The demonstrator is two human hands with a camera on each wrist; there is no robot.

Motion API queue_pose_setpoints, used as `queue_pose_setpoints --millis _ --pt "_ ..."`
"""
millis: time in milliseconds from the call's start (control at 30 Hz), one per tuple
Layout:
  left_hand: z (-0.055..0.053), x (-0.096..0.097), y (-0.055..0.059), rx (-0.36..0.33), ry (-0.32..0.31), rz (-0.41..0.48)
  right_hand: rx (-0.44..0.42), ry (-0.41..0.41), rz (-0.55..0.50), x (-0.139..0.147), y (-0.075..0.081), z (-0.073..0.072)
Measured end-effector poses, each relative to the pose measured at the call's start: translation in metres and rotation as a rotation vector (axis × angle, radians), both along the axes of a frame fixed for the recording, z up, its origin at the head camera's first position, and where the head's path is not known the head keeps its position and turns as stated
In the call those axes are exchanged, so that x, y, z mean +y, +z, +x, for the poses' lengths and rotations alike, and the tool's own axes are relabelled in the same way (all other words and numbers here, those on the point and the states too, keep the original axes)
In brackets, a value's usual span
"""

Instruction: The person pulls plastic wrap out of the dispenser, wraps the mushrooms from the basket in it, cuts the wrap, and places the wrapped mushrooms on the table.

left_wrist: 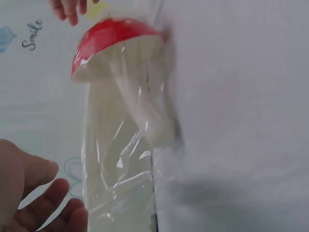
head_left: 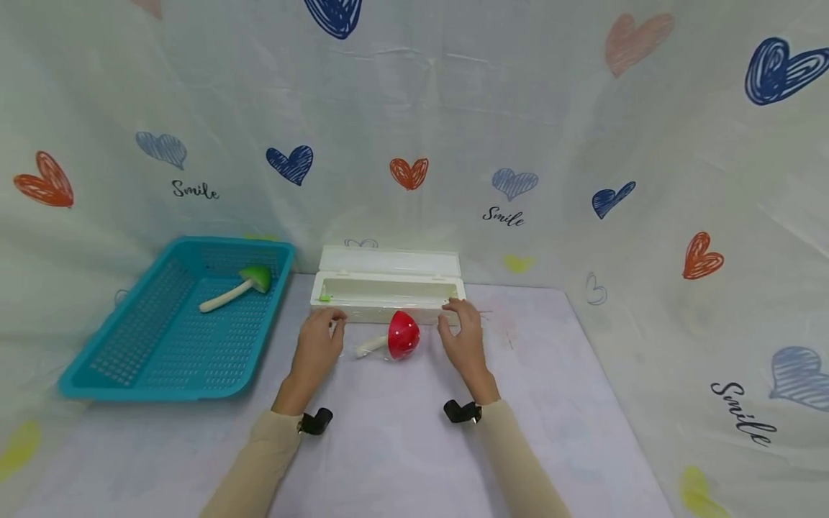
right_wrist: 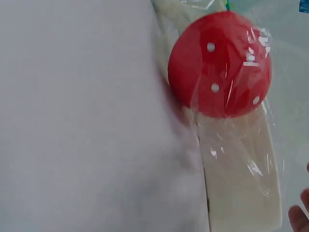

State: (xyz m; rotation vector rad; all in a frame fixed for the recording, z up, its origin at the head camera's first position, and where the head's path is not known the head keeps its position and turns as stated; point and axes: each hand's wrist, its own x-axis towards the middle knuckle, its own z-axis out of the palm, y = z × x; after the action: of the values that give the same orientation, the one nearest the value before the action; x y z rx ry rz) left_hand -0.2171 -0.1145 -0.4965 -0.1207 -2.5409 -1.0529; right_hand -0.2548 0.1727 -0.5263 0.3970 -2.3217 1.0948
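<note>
Both thumbs parted from fingers: left hand [head_left: 319, 339], right hand [head_left: 465, 341] at ends of white box [head_left: 365, 315], far edge of table [head_left: 388, 446]; red mushroom [head_left: 404, 337] between, likely for reach.

free: tabletop's [head_left: 388, 446] near side | ahead: red mushroom [head_left: 403, 335], white box [head_left: 372, 315] block | left: blue basket [head_left: 184, 363]

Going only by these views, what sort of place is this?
Probably a staged tabletop setup: heart-printed sheeting hangs behind a pale-covered table, with a toy-like red-capped mushroom near an open white box.
</note>
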Motion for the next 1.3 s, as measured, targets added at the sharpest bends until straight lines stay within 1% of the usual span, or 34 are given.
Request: queue_pose_setpoints --millis 67,133,167,233,267,367,467,567,667,733,833,967,1100,1200,1267,1300 --pt "0.008 0.007 -0.005 -0.047 -0.064 -0.044 0.032 0.072 -0.037 -0.005 -0.002 0.012" --pt "0.013 0.012 -0.01 -0.118 -0.112 -0.079 0.026 0.149 -0.029 -0.01 -0.005 0.02" --pt "0.014 0.014 -0.012 -0.159 -0.126 -0.097 0.013 0.19 -0.017 -0.013 -0.007 0.023" --pt "0.016 0.017 -0.018 -0.229 -0.137 -0.13 -0.011 0.249 0.016 -0.018 -0.011 0.028" --pt "0.015 0.019 -0.02 -0.259 -0.141 -0.143 -0.025 0.265 0.034 -0.02 -0.013 0.029" --pt "0.011 0.023 -0.026 -0.312 -0.162 -0.178 -0.053 0.294 0.065 -0.026 -0.016 0.029" --pt "0.004 0.028 -0.03 -0.32 -0.197 -0.215 -0.108 0.314 0.07 -0.031 -0.017 0.026" --pt "0.001 0.031 -0.032 -0.326 -0.209 -0.251 -0.176 0.351 0.077 -0.035 -0.018 0.024" --pt "0.003 0.032 -0.031 -0.361 -0.205 -0.243 -0.239 0.372 0.101 -0.038 -0.018 0.024" --pt "0.005 0.03 -0.03 -0.372 -0.209 -0.231 -0.283 0.363 0.11 -0.039 -0.017 0.027" --pt "0.009 0.027 -0.029 -0.382 -0.222 -0.186 -0.345 0.347 0.141 -0.038 -0.015 0.032" --pt "0.014 0.024 -0.025 -0.389 -0.232 -0.154 -0.382 0.352 0.157 -0.035 -0.014 0.039" --pt "0.021 0.024 -0.021 -0.432 -0.259 -0.164 -0.39 0.364 0.173 -0.033 -0.015 0.043" --pt "0.026 0.025 -0.02 -0.47 -0.285 -0.17 -0.395 0.36 0.205 -0.032 -0.015 0.047" --pt "0.03 0.026 -0.021 -0.482 -0.292 -0.173 -0.402 0.353 0.222 -0.031 -0.015 0.049" --pt "0.031 0.026 -0.022 -0.477 -0.296 -0.182 -0.404 0.348 0.228 -0.03 -0.014 0.05"
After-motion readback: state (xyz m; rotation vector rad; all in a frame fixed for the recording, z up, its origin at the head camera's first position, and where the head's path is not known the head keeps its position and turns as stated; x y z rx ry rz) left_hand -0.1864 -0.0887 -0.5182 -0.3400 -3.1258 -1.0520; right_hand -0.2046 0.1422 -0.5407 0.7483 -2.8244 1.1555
